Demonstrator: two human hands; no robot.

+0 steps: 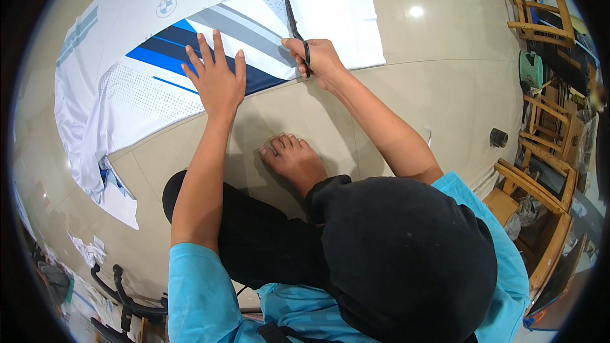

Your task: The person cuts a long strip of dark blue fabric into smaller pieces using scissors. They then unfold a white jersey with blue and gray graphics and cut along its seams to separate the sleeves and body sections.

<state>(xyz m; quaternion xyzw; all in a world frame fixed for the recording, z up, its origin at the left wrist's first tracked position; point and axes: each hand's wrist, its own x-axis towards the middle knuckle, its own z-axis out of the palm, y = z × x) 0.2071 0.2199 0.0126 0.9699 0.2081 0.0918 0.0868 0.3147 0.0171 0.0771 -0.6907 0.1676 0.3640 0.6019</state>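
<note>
A white fabric sheet (337,16) lies spread on the tiled floor, with a printed panel (159,89) of blue, navy and grey stripes, dotted areas and a small round emblem above it. My left hand (215,76) rests on the striped panel, fingers spread. My right hand (318,60) grips black-handled scissors (291,13) at the panel's right end, their blades pointing away from me along the border between print and plain white. The fabric's left part hangs in loose folds on the floor.
My bare foot (292,159) is on the tiles just below the fabric. Wooden chair frames (537,25), a green object (530,70) and a dark cylinder (499,136) sit at the right. Fabric scraps (89,248) and black chair legs (117,289) are at the lower left.
</note>
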